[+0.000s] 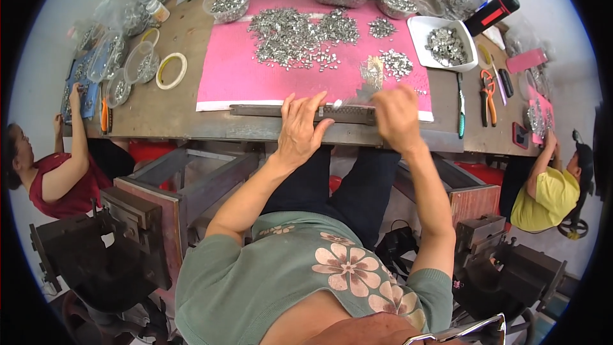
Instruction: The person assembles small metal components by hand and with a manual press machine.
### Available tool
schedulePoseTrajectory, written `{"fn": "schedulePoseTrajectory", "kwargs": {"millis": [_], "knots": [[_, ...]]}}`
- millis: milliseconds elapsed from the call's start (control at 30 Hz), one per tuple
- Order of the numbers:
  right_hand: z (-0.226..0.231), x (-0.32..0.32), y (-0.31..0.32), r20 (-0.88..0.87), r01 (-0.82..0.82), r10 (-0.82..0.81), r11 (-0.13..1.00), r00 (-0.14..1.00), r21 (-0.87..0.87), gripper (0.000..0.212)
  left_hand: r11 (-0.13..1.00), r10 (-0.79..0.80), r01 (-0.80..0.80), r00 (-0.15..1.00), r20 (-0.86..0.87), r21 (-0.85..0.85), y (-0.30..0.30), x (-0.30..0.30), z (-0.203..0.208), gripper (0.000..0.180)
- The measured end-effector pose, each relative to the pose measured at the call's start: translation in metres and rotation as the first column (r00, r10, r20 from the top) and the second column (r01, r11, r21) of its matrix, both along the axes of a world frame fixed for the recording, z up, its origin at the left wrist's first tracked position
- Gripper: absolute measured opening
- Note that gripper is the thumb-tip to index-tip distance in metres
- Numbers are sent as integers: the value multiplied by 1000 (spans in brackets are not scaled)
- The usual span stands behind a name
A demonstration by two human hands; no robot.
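A long dark metal bar (348, 115) with a row of small slots or teeth lies along the near edge of the pink mat (230, 57). My left hand (300, 128) grips it near its middle, fingers over the top and thumb on the near side. Over the bar's right end, my right hand (399, 118) is closed and smeared by motion. From it a thin blurred tool with a pale tip (336, 104) reaches left along the bar; it looks like a small brush. Just beyond sit a patch of flat metal pieces (371, 71) and a small pile of silvery parts (397, 64).
A large heap of metal parts (290, 35) covers the mat's middle. A white tray (474, 51), a toothbrush (461, 105), orange-handled pliers (488, 99) and a phone (520, 135) lie right. A tape roll (171, 71) lies left. One person sits at each side.
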State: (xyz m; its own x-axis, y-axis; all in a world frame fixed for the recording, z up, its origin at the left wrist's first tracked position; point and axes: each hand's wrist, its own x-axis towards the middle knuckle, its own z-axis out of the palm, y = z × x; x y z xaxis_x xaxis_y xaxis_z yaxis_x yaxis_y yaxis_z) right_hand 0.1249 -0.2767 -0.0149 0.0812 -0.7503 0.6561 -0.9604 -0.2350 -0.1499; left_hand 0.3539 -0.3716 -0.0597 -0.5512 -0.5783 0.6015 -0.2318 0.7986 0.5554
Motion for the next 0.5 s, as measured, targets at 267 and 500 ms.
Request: {"fn": "schedulePoseTrajectory", "kwargs": {"millis": [267,500], "knots": [[14,-105,-2,93,497,-499,866,861,53,32,1000,-8,9,998,63,-18,0,-1,-2,55],[-23,-40,0,0,374,-406,843,914,387,40,979,-158,184,960,231,-93,-20,-99,18,49]]}}
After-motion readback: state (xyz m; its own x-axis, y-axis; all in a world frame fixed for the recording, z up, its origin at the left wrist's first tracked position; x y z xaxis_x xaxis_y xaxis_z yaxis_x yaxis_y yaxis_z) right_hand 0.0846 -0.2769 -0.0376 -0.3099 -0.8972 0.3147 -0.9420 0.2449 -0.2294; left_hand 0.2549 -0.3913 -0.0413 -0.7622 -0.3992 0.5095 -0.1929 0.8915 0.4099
